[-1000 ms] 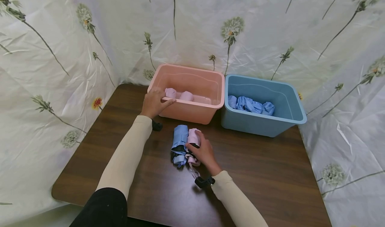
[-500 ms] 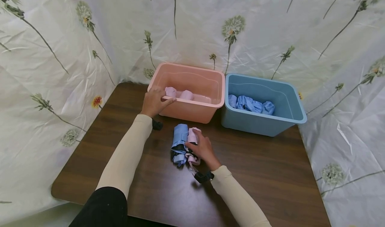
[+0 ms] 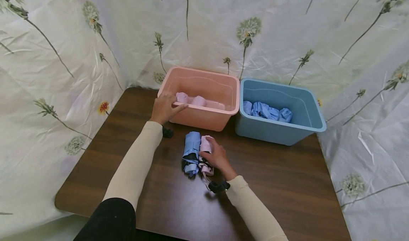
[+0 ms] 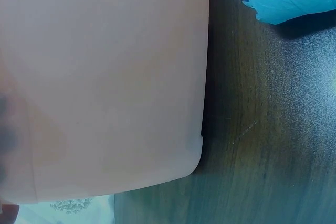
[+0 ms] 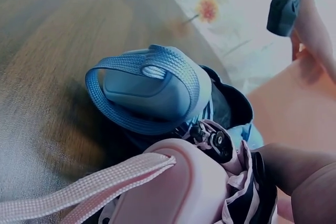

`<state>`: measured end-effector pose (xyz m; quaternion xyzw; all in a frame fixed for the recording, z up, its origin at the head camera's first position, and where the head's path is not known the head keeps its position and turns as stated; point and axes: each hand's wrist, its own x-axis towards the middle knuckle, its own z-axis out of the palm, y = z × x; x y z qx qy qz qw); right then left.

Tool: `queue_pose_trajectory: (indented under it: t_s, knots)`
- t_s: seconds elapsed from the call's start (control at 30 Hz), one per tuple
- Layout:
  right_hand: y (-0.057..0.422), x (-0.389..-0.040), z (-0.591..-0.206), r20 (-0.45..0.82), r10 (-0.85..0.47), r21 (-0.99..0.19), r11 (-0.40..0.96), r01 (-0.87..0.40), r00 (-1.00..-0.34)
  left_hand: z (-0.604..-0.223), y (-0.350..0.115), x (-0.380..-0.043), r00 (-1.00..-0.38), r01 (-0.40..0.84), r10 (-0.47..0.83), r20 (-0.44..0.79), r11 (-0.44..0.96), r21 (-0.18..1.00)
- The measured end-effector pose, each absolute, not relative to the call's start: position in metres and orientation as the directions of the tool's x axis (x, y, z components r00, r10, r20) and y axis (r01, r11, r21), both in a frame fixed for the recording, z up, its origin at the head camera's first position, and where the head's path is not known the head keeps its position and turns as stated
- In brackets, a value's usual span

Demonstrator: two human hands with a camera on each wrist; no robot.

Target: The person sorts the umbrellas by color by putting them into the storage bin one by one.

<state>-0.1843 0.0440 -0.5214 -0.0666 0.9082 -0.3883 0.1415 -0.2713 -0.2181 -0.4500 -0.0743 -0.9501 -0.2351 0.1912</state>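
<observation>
My left hand (image 3: 164, 108) grips the near left rim of the pink bin (image 3: 204, 120), its fingers over the edge and the thumb along the rim. Two pink folded umbrellas (image 3: 198, 101) lie inside. On the table, my right hand (image 3: 219, 158) holds a pink folded umbrella (image 3: 206, 146) with thumb and fingers on either side. A blue folded umbrella (image 3: 192, 142) lies close alongside, to the left. In the right wrist view, the pink umbrella's handle (image 5: 176, 182) with its strap and the blue one's looped handle (image 5: 152, 90) point toward the camera.
A blue bin (image 3: 284, 134) stands right of the pink one, with several blue folded umbrellas (image 3: 266, 111) inside. The brown wooden table (image 3: 281, 184) runs under everything. Behind it and at both sides hangs a flower-printed cloth (image 3: 204, 28).
</observation>
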Motion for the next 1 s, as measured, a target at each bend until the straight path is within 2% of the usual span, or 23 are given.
queue_pose_trajectory:
  t_s: [0.43,0.67,1.0]
  knots:
    - [0.054,-0.189,-0.525,-0.235,-0.260,-0.783,0.621,0.024,-0.937,-0.450,-0.217,-0.272,-0.926,0.214,0.046,0.375,0.882,0.421]
    - [0.054,-0.190,-0.527,-0.270,-0.268,-0.830,0.551,0.083,-0.925,-0.452,-0.220,-0.271,-0.923,0.213,0.041,0.382,0.883,0.419]
    - [0.056,-0.188,-0.525,-0.255,-0.253,-0.834,0.546,0.080,-0.933,-0.452,-0.219,-0.273,-0.917,0.234,0.062,0.393,0.884,0.404]
